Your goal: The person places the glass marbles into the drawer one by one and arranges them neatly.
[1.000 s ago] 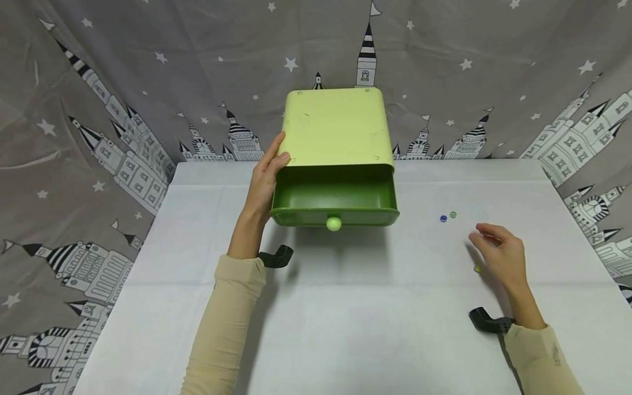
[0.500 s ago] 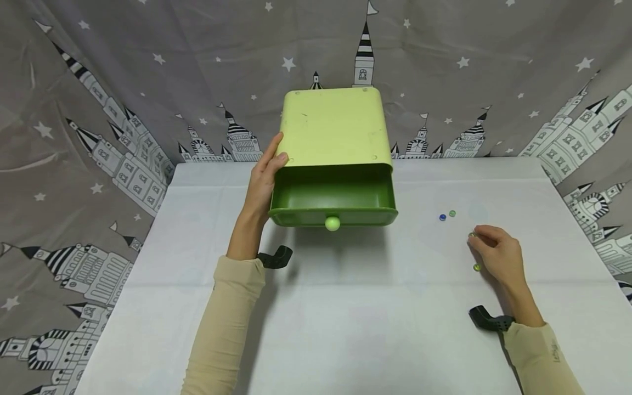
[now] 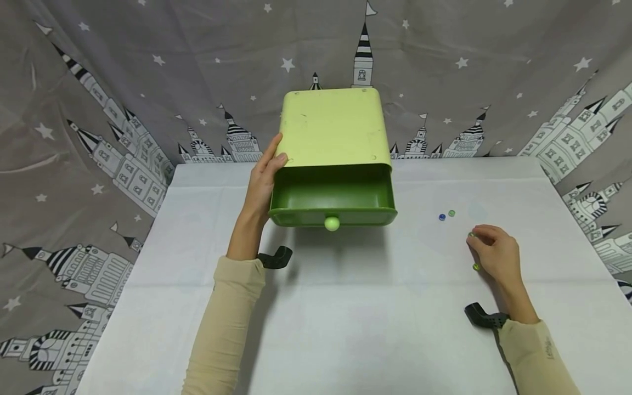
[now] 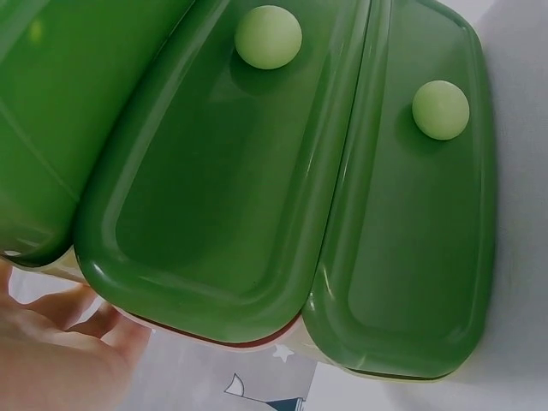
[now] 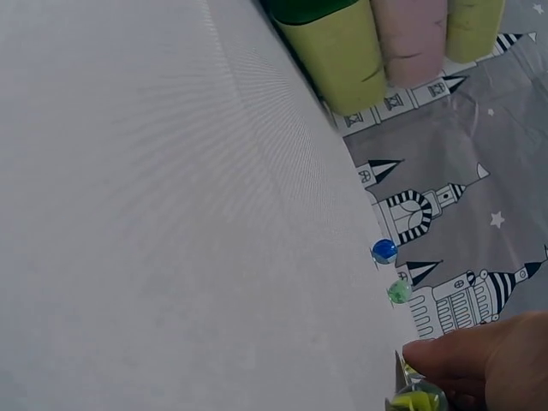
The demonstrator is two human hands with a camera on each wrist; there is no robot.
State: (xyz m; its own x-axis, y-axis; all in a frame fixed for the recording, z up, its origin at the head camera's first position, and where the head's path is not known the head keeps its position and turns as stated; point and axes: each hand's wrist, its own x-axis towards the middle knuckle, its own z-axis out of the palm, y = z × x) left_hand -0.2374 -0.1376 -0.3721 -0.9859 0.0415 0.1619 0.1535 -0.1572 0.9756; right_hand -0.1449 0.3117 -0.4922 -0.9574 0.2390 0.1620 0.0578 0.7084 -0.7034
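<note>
A drawer cabinet (image 3: 336, 126) with a pale yellow-green top stands at the back centre. Its green top drawer (image 3: 333, 192) is pulled out, with bare floor showing inside; in the left wrist view, two lower drawers (image 4: 214, 171) are closed. My left hand (image 3: 259, 189) rests along the cabinet's left side, thumb by the front edge. To the right, my right hand (image 3: 497, 252) pinches a small glass marble (image 3: 471, 235) between thumb and fingertips, low over the table. A yellow-green marble (image 3: 476, 267) lies just below that hand.
A blue marble (image 3: 441, 217) and a green marble (image 3: 451, 213) lie close together on the white table (image 3: 375, 329), between cabinet and right hand. A grey castle-print cloth (image 3: 197, 60) hangs behind the table. Dark wrist mounts (image 3: 486, 316) project from both sleeves.
My right fingertips have come together on a marble, which now shows between them, and the hand has shifted slightly left. The left hand and cabinet stay put.
</note>
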